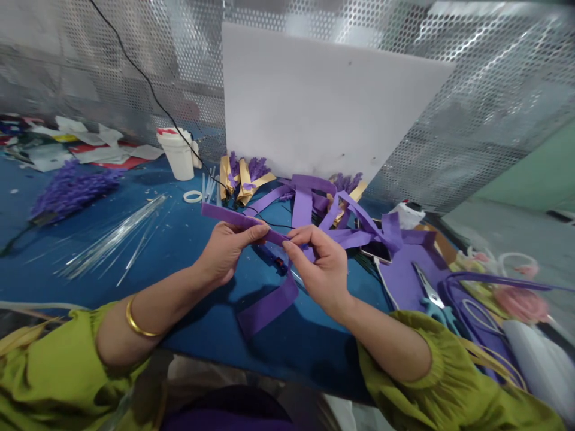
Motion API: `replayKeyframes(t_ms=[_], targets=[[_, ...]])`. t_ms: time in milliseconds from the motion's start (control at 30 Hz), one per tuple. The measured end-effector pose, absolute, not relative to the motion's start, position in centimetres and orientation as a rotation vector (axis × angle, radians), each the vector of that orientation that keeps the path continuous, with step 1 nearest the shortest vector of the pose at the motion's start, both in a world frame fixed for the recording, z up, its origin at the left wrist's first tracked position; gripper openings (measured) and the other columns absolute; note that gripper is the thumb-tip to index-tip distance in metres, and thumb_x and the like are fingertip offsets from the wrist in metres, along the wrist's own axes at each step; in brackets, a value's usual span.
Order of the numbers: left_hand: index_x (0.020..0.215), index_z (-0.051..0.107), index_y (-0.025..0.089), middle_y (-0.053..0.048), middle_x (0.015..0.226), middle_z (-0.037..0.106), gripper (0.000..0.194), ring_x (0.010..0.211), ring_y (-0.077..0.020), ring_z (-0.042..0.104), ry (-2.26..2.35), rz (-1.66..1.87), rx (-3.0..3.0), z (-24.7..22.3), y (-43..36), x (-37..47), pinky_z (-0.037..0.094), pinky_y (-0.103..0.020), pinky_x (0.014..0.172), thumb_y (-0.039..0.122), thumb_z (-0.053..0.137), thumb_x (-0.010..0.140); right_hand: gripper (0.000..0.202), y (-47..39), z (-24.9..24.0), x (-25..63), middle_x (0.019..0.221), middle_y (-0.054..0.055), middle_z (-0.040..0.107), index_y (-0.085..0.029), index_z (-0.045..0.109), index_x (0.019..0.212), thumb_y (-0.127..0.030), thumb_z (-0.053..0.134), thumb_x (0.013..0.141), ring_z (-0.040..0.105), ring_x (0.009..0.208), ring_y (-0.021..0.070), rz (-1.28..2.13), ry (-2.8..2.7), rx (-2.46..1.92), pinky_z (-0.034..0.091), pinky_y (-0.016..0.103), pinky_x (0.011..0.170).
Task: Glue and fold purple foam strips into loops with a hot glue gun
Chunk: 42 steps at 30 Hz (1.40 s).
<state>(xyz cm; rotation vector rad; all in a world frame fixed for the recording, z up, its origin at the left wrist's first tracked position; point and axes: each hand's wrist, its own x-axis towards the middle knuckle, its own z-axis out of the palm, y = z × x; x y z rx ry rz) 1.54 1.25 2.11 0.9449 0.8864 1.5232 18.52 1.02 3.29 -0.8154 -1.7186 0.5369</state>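
Note:
A purple strip [224, 214], felt-like and folded narrow along its length, stretches between my two hands above the blue table. My left hand [229, 248] pinches it between thumb and fingers near its middle. Just to the right, my right hand [321, 266] grips the same strip with thumb and forefinger. A flat purple length [269, 308] hangs below my right hand toward the table. Behind the hands lies a loose tangle of purple strips [303, 203]. Partly hidden beneath my hands is a dark tool [278, 262] whose kind I cannot make out.
Left are clear thin sticks [121, 239], a purple flower bunch [74, 188], a tape roll [193, 196] and a white cup [177, 155]. Paper-wrapped lavender bunches [245, 179] stand before a white board [323, 102]. Right are scissors [433, 299] and a phone [376, 252]. A black cable [148, 81] hangs down.

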Motion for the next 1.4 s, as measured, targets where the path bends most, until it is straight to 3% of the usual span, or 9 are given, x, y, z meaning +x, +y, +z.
replayKeyframes(t_ms=[167,633,1033,1233,1400], targets=[[0.075,0.079,0.015,-0.005,0.081,0.074,0.021,0.074,-0.0141,0.065,0.850,1.563,0.820,2.4,1.5,1.5,0.053,-0.025,0.069,0.032,0.088,0.067,0.017,1.1,3.2,18.6,0.076,0.001,0.066,-0.022,0.060,0.071,-0.018,0.066,0.086,0.065,0.080,0.0174,0.525,-1.696,-0.824,0.051,0.032,0.075],[0.072,0.073,0.015,-0.001,0.077,0.071,0.028,0.073,-0.0127,0.064,0.821,1.604,0.670,2.6,2.1,1.1,0.054,-0.025,0.070,0.030,0.092,0.059,0.017,1.7,2.9,18.9,0.076,0.001,0.066,-0.022,0.059,0.071,-0.019,0.066,0.086,0.065,0.081,0.0182,0.526,-1.686,-0.853,0.050,0.033,0.076],[0.078,0.076,0.016,-0.001,0.078,0.072,0.022,0.069,-0.0103,0.064,0.809,1.631,0.578,2.7,2.5,0.6,0.056,-0.021,0.066,0.031,0.089,0.068,0.018,1.9,2.9,19.1,0.076,0.000,0.065,-0.022,0.058,0.071,-0.018,0.066,0.086,0.063,0.077,0.0167,0.541,-1.673,-0.851,0.048,0.032,0.073],[0.079,0.074,0.013,0.000,0.077,0.070,0.008,0.067,-0.0078,0.064,0.809,1.660,0.466,3.1,2.7,0.3,0.055,-0.019,0.063,0.017,0.081,0.078,0.019,2.2,2.7,19.3,0.076,0.000,0.064,-0.021,0.057,0.071,-0.018,0.066,0.087,0.063,0.077,0.0164,0.527,-1.667,-0.845,0.048,0.032,0.074],[0.085,0.074,0.013,-0.002,0.081,0.072,0.009,0.068,-0.0092,0.066,0.785,1.668,0.464,3.1,3.0,0.1,0.055,-0.020,0.063,0.022,0.073,0.087,0.019,2.5,2.7,19.4,0.075,-0.001,0.064,-0.021,0.057,0.070,-0.016,0.065,0.086,0.063,0.077,0.0156,0.511,-1.656,-0.843,0.047,0.031,0.074]])
